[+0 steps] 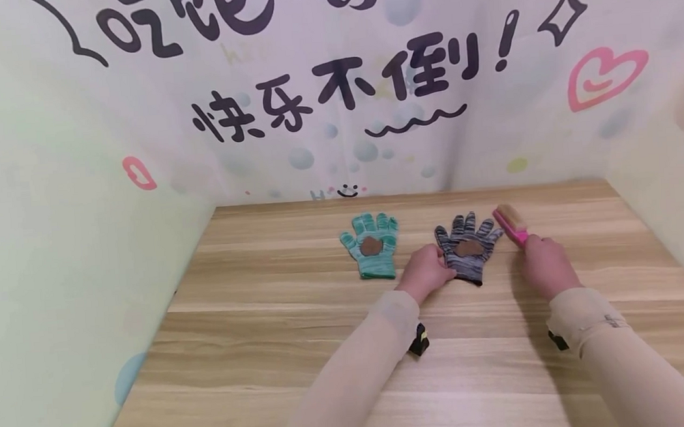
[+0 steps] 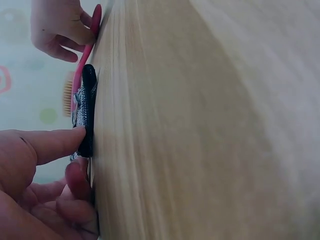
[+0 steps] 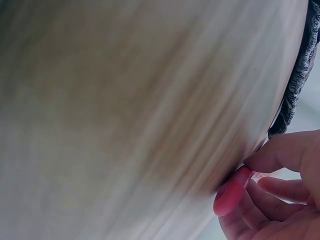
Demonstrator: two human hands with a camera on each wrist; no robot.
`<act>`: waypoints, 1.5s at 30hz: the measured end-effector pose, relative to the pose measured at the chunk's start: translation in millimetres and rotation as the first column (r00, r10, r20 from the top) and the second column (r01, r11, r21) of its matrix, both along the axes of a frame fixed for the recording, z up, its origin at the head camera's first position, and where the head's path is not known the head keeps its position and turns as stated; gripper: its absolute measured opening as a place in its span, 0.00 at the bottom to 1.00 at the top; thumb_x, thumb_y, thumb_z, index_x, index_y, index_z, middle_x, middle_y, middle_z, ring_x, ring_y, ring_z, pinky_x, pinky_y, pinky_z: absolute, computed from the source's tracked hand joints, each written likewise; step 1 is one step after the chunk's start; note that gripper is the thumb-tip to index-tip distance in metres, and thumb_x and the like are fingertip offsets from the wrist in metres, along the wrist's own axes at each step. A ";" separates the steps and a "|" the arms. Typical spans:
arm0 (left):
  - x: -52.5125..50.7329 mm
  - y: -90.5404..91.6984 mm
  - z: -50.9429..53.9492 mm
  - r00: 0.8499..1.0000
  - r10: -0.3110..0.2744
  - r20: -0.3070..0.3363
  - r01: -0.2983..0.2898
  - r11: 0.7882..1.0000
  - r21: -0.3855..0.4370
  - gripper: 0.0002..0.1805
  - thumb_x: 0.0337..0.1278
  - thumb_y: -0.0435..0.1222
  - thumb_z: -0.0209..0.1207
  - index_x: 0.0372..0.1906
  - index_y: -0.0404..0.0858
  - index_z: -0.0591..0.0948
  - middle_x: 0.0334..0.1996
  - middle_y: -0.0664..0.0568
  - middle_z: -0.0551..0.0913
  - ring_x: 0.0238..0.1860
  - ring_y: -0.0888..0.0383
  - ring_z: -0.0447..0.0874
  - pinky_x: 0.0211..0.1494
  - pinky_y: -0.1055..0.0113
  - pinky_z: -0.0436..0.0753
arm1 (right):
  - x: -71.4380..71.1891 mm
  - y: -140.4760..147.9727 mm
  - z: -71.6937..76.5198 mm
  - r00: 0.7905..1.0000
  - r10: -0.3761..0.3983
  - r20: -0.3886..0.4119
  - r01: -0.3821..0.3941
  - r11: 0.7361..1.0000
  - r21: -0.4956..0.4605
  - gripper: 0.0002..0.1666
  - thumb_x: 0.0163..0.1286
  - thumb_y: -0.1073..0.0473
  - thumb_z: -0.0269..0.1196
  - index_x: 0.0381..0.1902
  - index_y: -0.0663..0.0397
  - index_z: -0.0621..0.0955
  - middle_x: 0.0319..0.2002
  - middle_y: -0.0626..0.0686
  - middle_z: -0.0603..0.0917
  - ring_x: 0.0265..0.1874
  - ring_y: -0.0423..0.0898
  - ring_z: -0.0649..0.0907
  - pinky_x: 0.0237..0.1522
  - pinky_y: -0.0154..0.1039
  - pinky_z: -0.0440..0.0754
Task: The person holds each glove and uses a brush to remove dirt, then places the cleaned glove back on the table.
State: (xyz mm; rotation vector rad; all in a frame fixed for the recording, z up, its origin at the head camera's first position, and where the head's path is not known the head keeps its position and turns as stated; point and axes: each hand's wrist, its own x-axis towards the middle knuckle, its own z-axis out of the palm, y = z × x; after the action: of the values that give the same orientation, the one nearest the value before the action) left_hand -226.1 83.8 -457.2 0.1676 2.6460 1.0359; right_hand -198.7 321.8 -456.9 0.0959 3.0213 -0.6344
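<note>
A dark grey striped knit glove (image 1: 465,265) lies flat with its fingers pointing away and a brown patch on its palm. At its cuff's left corner is my left hand (image 1: 424,272), the thumb and curled fingers pinching the edge; the cuff (image 2: 88,110) shows dark in the left wrist view. My right hand (image 1: 548,267) grips the pink handle of a brush (image 1: 511,219), whose tan bristles face up beside the glove's fingertips. In the right wrist view, the handle's rounded end (image 3: 231,196) sticks out between thumb and fingers, close to the tabletop.
A teal knit glove (image 1: 377,263) with a brown patch (image 1: 371,246) lies left of the grey one. The wooden table (image 1: 256,349) meets a printed cloth backdrop (image 1: 293,177) at the back, with pale walls on both sides.
</note>
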 end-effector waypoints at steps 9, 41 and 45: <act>-0.8 1.3 -1.8 1.000 0.011 0.028 -0.010 1.000 -0.029 0.12 0.55 0.44 0.72 0.41 0.45 0.83 0.36 0.59 0.83 0.36 0.61 0.78 0.44 0.67 0.80 | 2.8 -0.4 1.2 1.000 0.008 -0.013 -0.008 0.999 0.035 0.18 0.68 0.73 0.51 0.49 0.88 0.69 0.34 0.77 0.76 0.29 0.62 0.79 0.30 0.53 0.83; -2.4 11.2 -2.9 0.997 0.074 0.002 -0.072 0.982 -0.172 0.28 0.69 0.56 0.56 0.15 0.49 0.67 0.18 0.57 0.67 0.22 0.59 0.67 0.25 0.63 0.65 | 5.7 -4.0 4.4 1.000 0.001 0.003 -0.001 0.999 0.048 0.18 0.65 0.72 0.53 0.45 0.88 0.70 0.32 0.76 0.74 0.29 0.62 0.76 0.27 0.51 0.79; -6.8 7.3 -5.7 0.997 0.069 0.038 -0.067 0.996 -0.063 0.28 0.68 0.53 0.59 0.14 0.48 0.65 0.15 0.58 0.63 0.19 0.59 0.63 0.23 0.64 0.63 | 5.5 -1.4 1.5 1.000 0.011 -0.004 -0.011 0.999 0.043 0.16 0.65 0.70 0.54 0.42 0.86 0.72 0.29 0.73 0.74 0.25 0.60 0.75 0.23 0.47 0.77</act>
State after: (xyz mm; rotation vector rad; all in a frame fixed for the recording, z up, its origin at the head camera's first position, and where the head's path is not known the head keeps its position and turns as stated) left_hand -232.9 91.1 -462.9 0.0438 2.6605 0.9667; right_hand -193.2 320.4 -455.3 0.0791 3.0384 -0.5693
